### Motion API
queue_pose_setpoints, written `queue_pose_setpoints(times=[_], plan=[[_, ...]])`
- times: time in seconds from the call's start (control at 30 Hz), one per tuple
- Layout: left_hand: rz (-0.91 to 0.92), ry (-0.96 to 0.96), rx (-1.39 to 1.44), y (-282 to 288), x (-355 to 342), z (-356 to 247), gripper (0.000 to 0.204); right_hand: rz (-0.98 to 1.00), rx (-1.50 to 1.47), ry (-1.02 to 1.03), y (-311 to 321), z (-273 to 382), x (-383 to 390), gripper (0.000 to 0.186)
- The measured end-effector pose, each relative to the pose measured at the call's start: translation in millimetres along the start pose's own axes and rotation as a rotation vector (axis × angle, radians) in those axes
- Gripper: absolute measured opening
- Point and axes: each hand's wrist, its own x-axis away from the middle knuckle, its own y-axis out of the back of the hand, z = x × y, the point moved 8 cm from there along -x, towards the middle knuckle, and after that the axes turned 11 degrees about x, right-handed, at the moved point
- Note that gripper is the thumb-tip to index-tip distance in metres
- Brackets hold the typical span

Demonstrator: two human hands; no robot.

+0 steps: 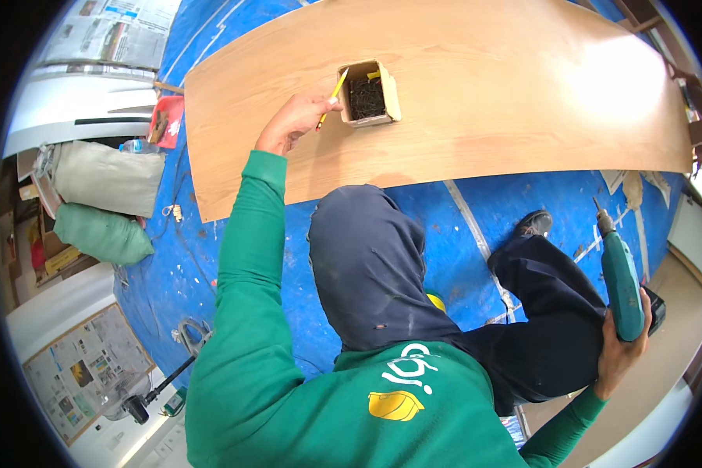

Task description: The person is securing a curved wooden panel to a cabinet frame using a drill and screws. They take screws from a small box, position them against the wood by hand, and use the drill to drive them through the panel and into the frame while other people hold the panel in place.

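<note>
My left hand reaches over the wooden board and is closed with a yellow pencil between its fingers, pale tip pointing away from me. Its fingertips are at the left side of an open cardboard box. Many dark, thin screws or nails fill the box, and a small yellow piece lies at its far inside edge. On the right, my right hand is wrapped round the handle of a teal cordless drill. The drill's bit points away from me, beside my bent leg.
The large wood-grain board spans the far side. Beneath it spreads a blue tarp with pale tape strips. Grey and green sacks, a red dustpan-like tray and a clear bottle are at the left. A dark stand-like device stands lower left.
</note>
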Motion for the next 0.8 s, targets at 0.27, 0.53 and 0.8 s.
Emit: queue_pose_setpoints(times=[0.27,0.53,0.8], plan=[[-0.357,0.028,-0.319,30,-35,104,0.037,-0.008,0.009,0.017,0,6,-2,0.068],[-0.533,-0.298,-0.393,28,-30,60,0.035,-0.017,0.048,0.028,-2,7,-6,0.066],[-0.154,-0.391,-1.170,-60,0,-46,0.029,-0.011,0.073,-0.049,-3,18,-3,0.066]])
